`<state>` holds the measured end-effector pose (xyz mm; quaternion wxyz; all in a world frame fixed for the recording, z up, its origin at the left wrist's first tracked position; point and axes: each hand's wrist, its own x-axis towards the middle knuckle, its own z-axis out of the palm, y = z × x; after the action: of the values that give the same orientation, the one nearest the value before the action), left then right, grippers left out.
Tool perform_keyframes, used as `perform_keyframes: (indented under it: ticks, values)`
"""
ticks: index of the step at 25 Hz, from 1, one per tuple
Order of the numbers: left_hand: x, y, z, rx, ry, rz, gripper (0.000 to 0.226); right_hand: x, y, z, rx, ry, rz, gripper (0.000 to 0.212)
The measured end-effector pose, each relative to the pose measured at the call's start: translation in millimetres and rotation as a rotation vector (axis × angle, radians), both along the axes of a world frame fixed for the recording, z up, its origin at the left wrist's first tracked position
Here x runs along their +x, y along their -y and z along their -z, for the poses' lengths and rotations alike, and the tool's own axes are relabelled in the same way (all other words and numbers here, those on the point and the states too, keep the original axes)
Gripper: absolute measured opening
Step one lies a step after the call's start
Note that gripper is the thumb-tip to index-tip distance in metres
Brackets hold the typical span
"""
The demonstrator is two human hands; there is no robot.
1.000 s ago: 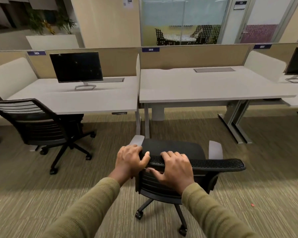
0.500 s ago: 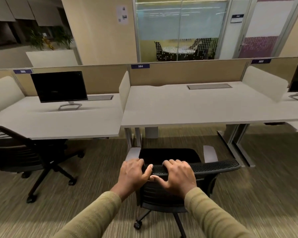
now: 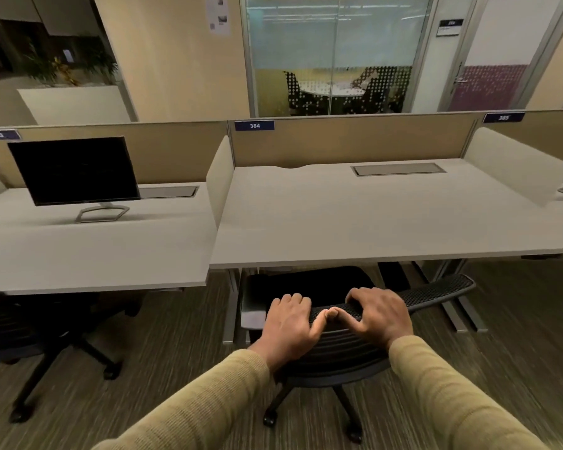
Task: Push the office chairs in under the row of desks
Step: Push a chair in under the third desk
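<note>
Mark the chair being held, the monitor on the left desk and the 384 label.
held chair (image 3: 436,292): head view, mesh top edge of its backrest.
monitor (image 3: 75,170): head view, middle of its dark screen.
384 label (image 3: 254,125): head view, centre of the blue plate.

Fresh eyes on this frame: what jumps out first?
Dead centre, the left hand and right hand grip the top edge of a black office chair, whose seat sits partly under the front edge of the white desk labelled 384. Next comes the dark monitor on the neighbouring desk at left, with a second chair low at that desk's front edge.
</note>
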<state>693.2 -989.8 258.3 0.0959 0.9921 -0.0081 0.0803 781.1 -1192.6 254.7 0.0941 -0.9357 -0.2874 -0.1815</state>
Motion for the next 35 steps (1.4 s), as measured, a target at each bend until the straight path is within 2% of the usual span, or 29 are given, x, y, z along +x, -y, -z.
perform_keyframes:
  ticks: [4, 10, 16, 19, 25, 31, 35]
  values:
    - [47, -12, 6, 0.033, 0.007, 0.013, 0.054, 46, -14, 2, 0.016, -0.013, 0.029, 0.074]
    - [108, -42, -2, 0.049, 0.008, -0.051, 0.053, 103, -47, 0, 0.013, -0.043, 0.0, 0.089]
    - [144, -36, -4, 0.108, -0.04, -0.235, 0.044, 142, -58, -1, -0.016, -0.097, -0.028, 0.085]
    - [147, -35, -2, 0.074, -0.061, -0.342, 0.044, 146, -66, 2, -0.036, -0.112, -0.061, 0.086]
    - [94, -49, 4, -0.088, -0.021, -0.374, 0.071, 149, -92, -3, -0.038, -0.136, -0.086, 0.086]
    - [4, -73, 33, -0.066, -0.055, -0.551, 0.077, 125, -104, 8, 0.054, -0.093, -0.185, 0.085]
    - [-47, -99, 39, -0.063, -0.085, -0.665, 0.078, 65, -141, 18, 0.018, -0.15, -0.314, 0.085]
